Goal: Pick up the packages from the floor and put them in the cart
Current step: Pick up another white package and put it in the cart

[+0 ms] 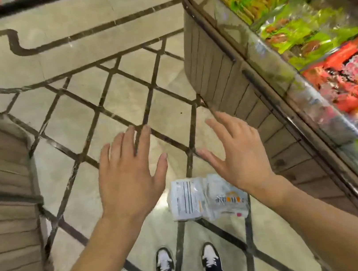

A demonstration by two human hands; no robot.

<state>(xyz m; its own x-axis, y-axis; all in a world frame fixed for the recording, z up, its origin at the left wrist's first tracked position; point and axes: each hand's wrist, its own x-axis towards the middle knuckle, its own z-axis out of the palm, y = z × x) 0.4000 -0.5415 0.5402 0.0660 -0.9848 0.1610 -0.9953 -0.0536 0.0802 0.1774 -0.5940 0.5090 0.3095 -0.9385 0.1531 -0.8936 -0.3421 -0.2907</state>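
The left hand and the right hand hang side by side over the tiled floor, palms down, fingers straight and spread, each grip holding nothing. A pale, crumpled package lies flat on the floor just below and between the two grips, partly under the right wrist and not touched by either. Nearer the person than the package stand two shoes. To the right of the right grip runs a shelf stacked with green and red packets.
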